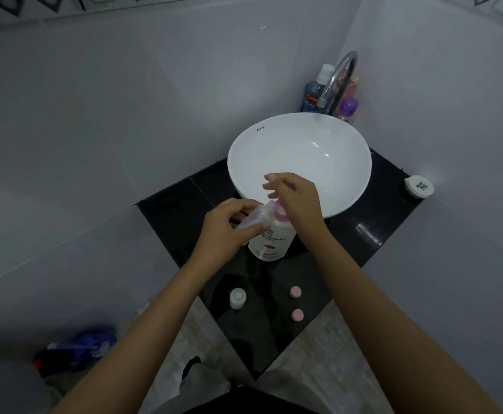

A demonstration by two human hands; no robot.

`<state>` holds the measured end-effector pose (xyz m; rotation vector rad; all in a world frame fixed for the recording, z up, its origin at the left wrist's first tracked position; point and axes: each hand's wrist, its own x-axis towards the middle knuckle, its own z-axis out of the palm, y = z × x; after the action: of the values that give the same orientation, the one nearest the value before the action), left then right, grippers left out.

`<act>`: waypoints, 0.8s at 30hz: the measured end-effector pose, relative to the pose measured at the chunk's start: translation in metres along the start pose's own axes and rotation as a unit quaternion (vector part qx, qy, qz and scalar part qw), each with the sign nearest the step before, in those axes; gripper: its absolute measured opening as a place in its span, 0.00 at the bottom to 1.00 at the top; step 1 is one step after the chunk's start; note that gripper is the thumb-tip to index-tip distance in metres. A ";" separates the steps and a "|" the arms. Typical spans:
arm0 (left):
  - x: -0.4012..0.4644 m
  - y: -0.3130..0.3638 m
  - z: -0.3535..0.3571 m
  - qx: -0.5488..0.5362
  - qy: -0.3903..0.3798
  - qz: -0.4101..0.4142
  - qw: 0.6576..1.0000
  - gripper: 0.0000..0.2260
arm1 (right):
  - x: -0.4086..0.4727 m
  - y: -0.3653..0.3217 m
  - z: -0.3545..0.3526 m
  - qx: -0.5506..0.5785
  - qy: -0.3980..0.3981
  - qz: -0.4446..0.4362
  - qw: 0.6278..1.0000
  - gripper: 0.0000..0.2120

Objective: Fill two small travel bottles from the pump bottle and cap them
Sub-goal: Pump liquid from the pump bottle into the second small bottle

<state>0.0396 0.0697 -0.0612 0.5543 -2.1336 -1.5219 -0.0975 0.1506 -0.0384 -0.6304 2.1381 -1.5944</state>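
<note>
A white pump bottle (271, 242) with a pink pump head stands on the black counter (364, 234) in front of the basin. My left hand (225, 227) holds a small clear travel bottle (251, 219), tilted with its mouth at the pump's nozzle. My right hand (293, 198) rests palm-down on the pump head with its fingers spread. A second small travel bottle (237, 298) stands upright near the counter's front. Two pink caps (295, 291) (297, 314) lie to its right.
A white bowl basin (299, 162) sits behind the pump bottle, with a chrome tap (338, 79) and several toiletry bottles (314, 91) in the corner. A round white container (419, 186) lies at the counter's right edge. A blue bottle (80, 348) lies on the floor at lower left.
</note>
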 end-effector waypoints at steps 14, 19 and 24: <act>0.002 -0.003 -0.003 0.014 -0.007 -0.005 1.000 0.15 | -0.005 0.017 0.006 -0.004 0.019 -0.020 1.000 0.16; 0.005 0.004 -0.004 0.000 0.000 0.001 1.000 0.14 | -0.004 0.006 0.004 0.003 0.036 -0.053 0.998 0.17; 0.004 0.000 -0.003 0.016 -0.001 -0.011 1.000 0.15 | -0.006 0.019 0.011 0.055 0.046 -0.028 0.997 0.16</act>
<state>0.0385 0.0653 -0.0602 0.5909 -2.1628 -1.5029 -0.0886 0.1504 -0.0598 -0.5973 2.0960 -1.7891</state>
